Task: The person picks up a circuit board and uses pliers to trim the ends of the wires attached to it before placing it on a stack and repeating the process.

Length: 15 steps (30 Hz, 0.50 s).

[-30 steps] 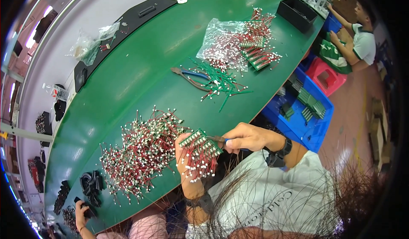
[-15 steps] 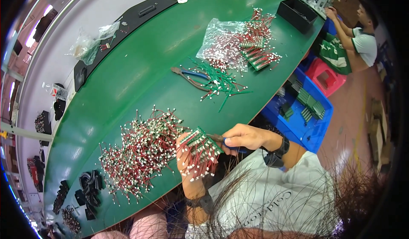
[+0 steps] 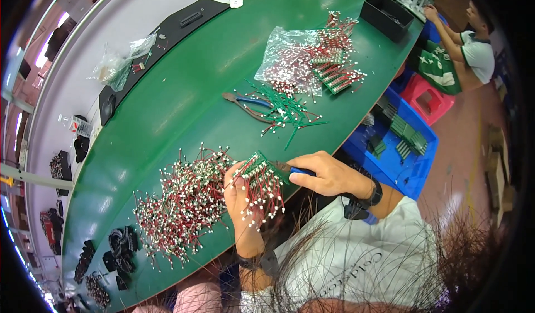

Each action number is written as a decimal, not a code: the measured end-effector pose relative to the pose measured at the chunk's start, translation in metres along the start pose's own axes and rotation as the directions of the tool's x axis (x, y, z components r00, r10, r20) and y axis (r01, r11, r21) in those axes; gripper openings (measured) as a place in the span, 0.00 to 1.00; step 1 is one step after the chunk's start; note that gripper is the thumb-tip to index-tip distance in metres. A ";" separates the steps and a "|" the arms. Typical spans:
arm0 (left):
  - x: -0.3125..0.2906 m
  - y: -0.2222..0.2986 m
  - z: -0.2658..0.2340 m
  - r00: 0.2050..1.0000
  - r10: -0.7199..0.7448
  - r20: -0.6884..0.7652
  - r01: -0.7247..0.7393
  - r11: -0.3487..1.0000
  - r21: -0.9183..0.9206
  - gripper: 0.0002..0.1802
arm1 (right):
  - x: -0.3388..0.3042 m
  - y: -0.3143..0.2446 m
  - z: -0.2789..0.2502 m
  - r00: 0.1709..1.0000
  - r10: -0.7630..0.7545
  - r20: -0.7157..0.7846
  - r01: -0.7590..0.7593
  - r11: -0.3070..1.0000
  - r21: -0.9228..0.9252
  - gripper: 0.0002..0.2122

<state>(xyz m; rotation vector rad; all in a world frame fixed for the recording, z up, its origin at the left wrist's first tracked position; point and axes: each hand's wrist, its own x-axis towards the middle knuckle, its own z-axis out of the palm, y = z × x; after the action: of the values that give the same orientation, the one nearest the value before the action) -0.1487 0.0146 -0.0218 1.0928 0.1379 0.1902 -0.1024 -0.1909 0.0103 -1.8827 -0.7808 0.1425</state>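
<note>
My left hand [image 3: 238, 204] is closed on the edge of a green circuit board panel [image 3: 258, 161], from which many red wires with white connectors hang down. In my right hand [image 3: 330, 173] is a pair of pliers with blue handles [image 3: 302, 171]. Its metal jaws meet the panel's right edge; whether they are closed on it I cannot tell. Left of my left hand lies a large heap of red wires with white connectors [image 3: 184, 204] on the green table.
Beyond my hands lie a second pair of pliers [image 3: 248, 104], scattered green strips [image 3: 288, 115], a clear plastic bag [image 3: 273, 51] and more wired boards [image 3: 336, 80]. A black bin [image 3: 384, 20] stands far right; a blue crate [image 3: 412, 173] is below the table edge. A person [image 3: 476, 56] sits beyond.
My right hand has shifted slightly up with the pliers, its back now turned more upward. The panel and my left hand have risen slightly and moved a little left.
</note>
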 end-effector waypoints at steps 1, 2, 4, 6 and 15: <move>0.000 0.001 0.001 0.999 -0.015 -0.031 0.014 0.999 -0.050 0.25 | 0.001 -0.001 -0.005 0.999 0.009 0.044 -0.010 1.000 0.004 0.18; 0.001 0.003 0.003 0.998 -0.032 -0.062 0.026 0.995 -0.099 0.25 | 0.002 -0.001 -0.009 0.996 0.018 0.089 -0.019 1.000 0.009 0.19; 0.004 0.007 0.009 0.997 -0.019 -0.072 0.012 0.995 -0.098 0.24 | 0.001 0.001 -0.014 0.994 0.039 0.106 -0.038 0.999 -0.007 0.20; 0.004 0.010 0.009 0.999 -0.050 -0.015 0.047 0.986 -0.158 0.25 | 0.000 0.003 -0.017 0.990 0.052 0.134 -0.050 0.999 -0.020 0.21; 0.016 -0.011 0.000 0.999 0.020 -0.039 -0.021 1.000 -0.021 0.26 | 0.007 0.003 -0.037 0.947 0.175 0.270 -0.162 0.984 -0.069 0.19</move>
<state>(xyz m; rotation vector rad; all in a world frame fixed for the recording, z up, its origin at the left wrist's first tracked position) -0.1318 0.0131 -0.0313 1.0697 0.1588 0.2304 -0.0800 -0.2163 0.0261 -1.9979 -0.8125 0.5078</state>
